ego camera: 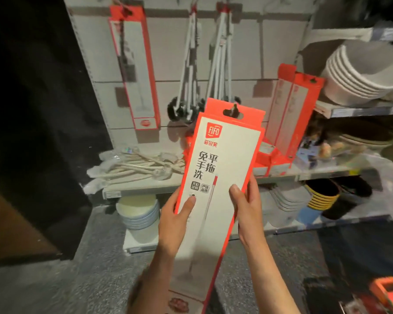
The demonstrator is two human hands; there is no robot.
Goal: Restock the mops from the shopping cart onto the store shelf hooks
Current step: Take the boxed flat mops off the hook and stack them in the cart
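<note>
Fingers of left hand (176,219) and right hand (247,208) gripping long red-and-white mop box (216,184); unhung; one hung far left (134,71); more leaning right (288,114).

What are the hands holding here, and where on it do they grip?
A long red-and-white boxed mop, held with both hands around its middle: the left hand grips the left edge, the right hand the right edge, thumbs on the front face.
</note>
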